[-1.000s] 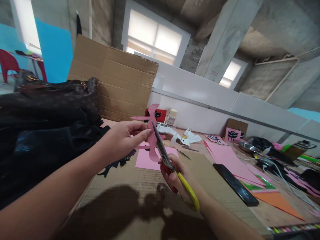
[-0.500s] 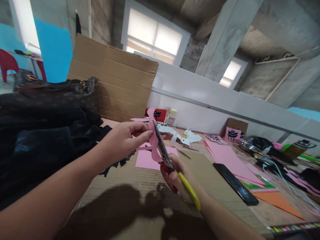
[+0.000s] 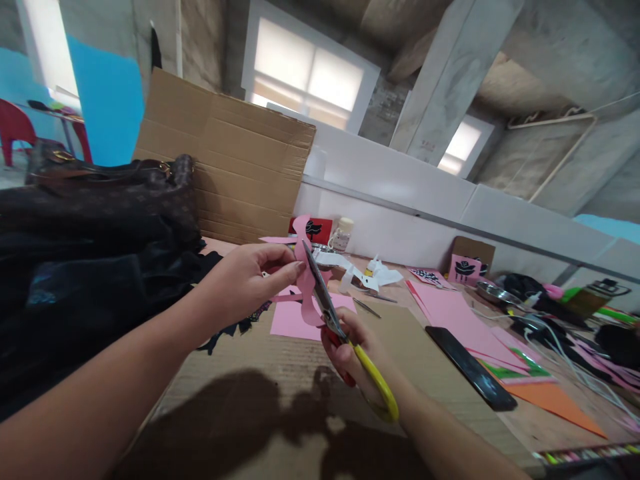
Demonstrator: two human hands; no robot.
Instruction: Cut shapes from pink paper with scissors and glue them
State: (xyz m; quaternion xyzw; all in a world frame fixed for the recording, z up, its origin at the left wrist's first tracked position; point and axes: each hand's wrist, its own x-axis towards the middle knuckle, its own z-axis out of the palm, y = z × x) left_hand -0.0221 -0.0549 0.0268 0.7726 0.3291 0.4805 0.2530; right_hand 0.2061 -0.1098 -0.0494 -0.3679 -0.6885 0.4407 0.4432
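Note:
My left hand pinches a curly pink paper cut-out between thumb and fingers, holding it up above the work surface. My right hand grips scissors with yellow and red handles. The steel blades point up and away, with the pink paper against them. Both hands hover over a brown cardboard sheet that covers the table. A flat pink paper sheet lies on the cardboard just under the cut-out.
A dark handbag stands at the left, with a cardboard panel upright behind it. To the right lie a black phone, pink paper sheets, an orange sheet, white cables and paper scraps.
The pink cut-out has turned slightly in my left hand and the scissors have shifted a little along it. Both hands stay in about the same place.

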